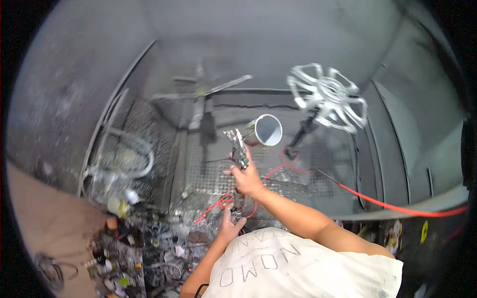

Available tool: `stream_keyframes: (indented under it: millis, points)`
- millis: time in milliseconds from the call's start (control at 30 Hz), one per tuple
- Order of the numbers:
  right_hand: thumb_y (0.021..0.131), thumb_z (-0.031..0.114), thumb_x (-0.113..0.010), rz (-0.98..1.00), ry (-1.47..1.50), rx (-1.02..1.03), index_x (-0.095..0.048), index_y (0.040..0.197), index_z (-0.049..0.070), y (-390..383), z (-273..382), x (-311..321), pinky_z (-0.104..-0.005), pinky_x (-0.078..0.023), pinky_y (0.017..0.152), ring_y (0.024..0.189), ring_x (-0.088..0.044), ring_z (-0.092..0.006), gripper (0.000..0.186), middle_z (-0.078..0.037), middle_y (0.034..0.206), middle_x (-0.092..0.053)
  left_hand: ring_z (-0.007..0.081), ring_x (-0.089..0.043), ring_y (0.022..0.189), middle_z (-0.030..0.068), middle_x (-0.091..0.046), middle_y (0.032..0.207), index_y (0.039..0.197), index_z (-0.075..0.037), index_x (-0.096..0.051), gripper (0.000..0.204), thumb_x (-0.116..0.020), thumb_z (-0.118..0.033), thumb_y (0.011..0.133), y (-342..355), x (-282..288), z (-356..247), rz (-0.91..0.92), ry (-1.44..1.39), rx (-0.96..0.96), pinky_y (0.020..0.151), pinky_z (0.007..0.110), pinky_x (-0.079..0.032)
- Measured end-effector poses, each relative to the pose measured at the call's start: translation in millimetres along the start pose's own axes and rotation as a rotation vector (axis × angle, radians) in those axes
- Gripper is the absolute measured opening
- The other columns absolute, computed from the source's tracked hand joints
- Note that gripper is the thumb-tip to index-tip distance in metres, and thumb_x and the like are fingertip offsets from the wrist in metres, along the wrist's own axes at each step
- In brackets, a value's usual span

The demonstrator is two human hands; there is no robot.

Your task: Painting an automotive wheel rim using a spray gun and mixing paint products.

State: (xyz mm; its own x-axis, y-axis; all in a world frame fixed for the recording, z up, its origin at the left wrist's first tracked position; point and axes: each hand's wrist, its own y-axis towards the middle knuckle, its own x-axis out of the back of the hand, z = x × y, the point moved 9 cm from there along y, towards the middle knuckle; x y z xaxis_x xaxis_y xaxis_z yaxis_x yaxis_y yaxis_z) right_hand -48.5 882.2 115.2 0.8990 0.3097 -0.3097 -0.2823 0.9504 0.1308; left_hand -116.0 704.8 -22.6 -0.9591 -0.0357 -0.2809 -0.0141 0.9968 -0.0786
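You have free room ahead between the pronged stand (199, 93) on your left and the silver spoked wheel (334, 90) on your right, past the cup (269, 130) of the spray gun (237, 149). The wheel's black support (304, 130) narrows that passage lower down, and the red hose (382, 203) bars your low right side.

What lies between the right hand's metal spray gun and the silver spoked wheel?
In the head view, a grey, round, open cup shows between the spray gun and the silver spoked wheel.
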Motion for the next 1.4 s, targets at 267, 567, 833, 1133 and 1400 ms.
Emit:
stream_keyframes:
  millis: [267,567,833,1133,1400]
  points:
    - [0.091,-0.006,-0.057,-0.568,-0.333,0.095,-0.037,0.161,0.014,-15,220,311,-0.0345,-0.067,0.070,0.094,-0.066,-0.0154,0.076,-0.004,0.117,-0.062,0.0251,-0.052,0.138,0.0122,-0.055,0.153,0.157,-0.007,-0.049,0.056,-0.058,-0.036,0.111,-20,-173,5,0.849,-0.253,0.737,0.119,0.041,-0.039]
    - [0.101,0.008,-0.064,-0.776,-0.448,-0.187,-0.056,0.142,0.003,-147,305,389,-0.0331,-0.061,0.060,0.101,-0.070,-0.0172,0.042,-0.006,0.112,-0.070,0.0200,-0.057,0.134,0.0081,-0.064,0.143,0.143,-0.005,-0.062,0.043,-0.066,-0.028,0.108,116,-260,-10,1.061,0.562,0.343,0.117,0.038,-0.043]
    - [0.102,0.012,-0.068,-0.548,-0.066,-0.123,-0.048,0.152,0.002,-133,295,330,-0.0306,-0.063,0.064,0.103,-0.070,-0.0158,0.055,-0.008,0.116,-0.071,0.0127,-0.065,0.096,0.0023,-0.074,0.115,0.132,-0.009,-0.066,0.026,-0.062,-0.019,0.108,298,-367,-18,0.668,0.037,0.503,0.087,0.031,-0.052]
    - [0.102,0.018,-0.071,-0.663,-0.199,-0.314,-0.047,0.154,0.003,-67,307,340,-0.0219,-0.048,0.055,0.066,-0.056,-0.0041,0.059,0.002,0.097,-0.069,0.0120,-0.058,0.089,-0.0012,-0.069,0.106,0.126,-0.014,-0.065,0.042,-0.062,-0.051,0.107,353,-389,2,0.489,-0.240,0.627,0.079,0.034,-0.046]
    - [0.098,0.020,-0.072,-0.953,-0.415,-0.103,-0.054,0.147,0.004,-82,355,405,-0.0228,-0.047,0.053,0.063,-0.055,-0.0046,0.054,0.001,0.091,-0.068,0.0130,-0.055,0.079,0.0004,-0.061,0.089,0.113,-0.006,-0.066,0.049,-0.052,-0.054,0.111,369,-394,-7,0.329,-0.338,0.669,0.071,0.030,-0.046]
